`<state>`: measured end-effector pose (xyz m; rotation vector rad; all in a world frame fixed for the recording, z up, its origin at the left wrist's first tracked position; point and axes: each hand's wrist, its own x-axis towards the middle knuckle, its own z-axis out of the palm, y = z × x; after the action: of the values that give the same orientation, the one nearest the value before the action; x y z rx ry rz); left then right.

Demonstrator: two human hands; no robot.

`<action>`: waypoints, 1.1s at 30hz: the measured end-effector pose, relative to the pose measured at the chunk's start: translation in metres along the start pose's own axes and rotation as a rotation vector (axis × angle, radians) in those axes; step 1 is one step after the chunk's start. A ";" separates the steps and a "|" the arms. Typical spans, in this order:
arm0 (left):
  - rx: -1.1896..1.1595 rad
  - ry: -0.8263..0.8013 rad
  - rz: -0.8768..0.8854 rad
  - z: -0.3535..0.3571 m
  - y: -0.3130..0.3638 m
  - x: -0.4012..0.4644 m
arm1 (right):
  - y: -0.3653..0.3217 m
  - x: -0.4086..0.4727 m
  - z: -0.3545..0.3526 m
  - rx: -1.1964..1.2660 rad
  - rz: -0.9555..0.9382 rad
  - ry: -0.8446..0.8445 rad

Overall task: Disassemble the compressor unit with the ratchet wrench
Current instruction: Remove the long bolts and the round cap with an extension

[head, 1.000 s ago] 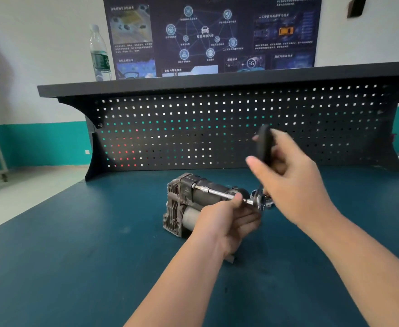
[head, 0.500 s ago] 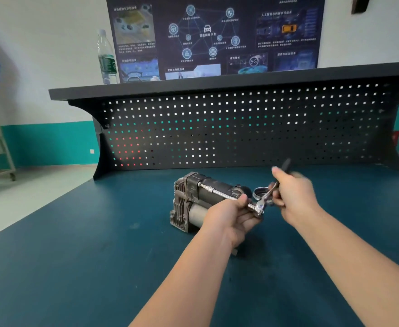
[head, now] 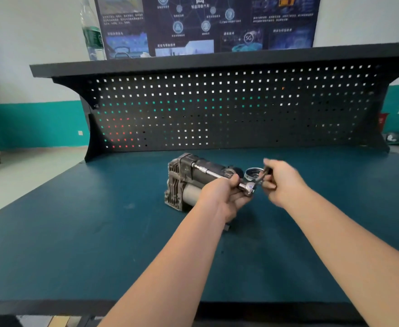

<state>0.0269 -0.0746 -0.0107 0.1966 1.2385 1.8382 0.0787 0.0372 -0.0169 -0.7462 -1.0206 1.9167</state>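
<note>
a compressor unit (head: 189, 182) lies on its side near the middle of a blue workbench (head: 75, 232), toward the back edge by a black pegboard (head: 217, 109). the left hand (head: 224, 197) has its fingers curled round the head end of a ratchet wrench (head: 248, 188), whose long extension bar (head: 207, 172) reaches to the unit's far end. the right hand (head: 281, 182), blurred, grips the wrench handle. a small metal ring (head: 252, 174) rests just behind. the unit looks largely whole, so most of the disassembly seems still to come.

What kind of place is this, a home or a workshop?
Probably a training workshop: a workbench with a black pegboard behind it, a technical poster on the wall, and a compressor being taken apart.
</note>
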 end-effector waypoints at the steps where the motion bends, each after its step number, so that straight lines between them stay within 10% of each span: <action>1: -0.004 0.000 -0.001 0.000 0.000 0.002 | 0.003 0.001 -0.001 0.035 0.059 0.004; 10: -0.015 -0.037 0.008 -0.006 -0.002 0.009 | 0.002 -0.044 0.001 -0.601 -1.216 -0.497; 18: -0.102 -0.040 0.012 -0.007 -0.007 0.018 | 0.014 0.004 -0.011 0.238 0.083 -0.088; 27: -0.124 -0.060 0.104 -0.015 -0.020 0.022 | -0.003 -0.026 -0.006 -0.388 -0.987 -0.564; 33: -0.119 -0.018 0.056 -0.010 -0.015 0.016 | 0.001 -0.010 -0.008 -0.116 -0.579 -0.318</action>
<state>0.0202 -0.0676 -0.0326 0.1827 1.1175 1.9483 0.0891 0.0307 -0.0206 -0.1657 -1.3742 1.4972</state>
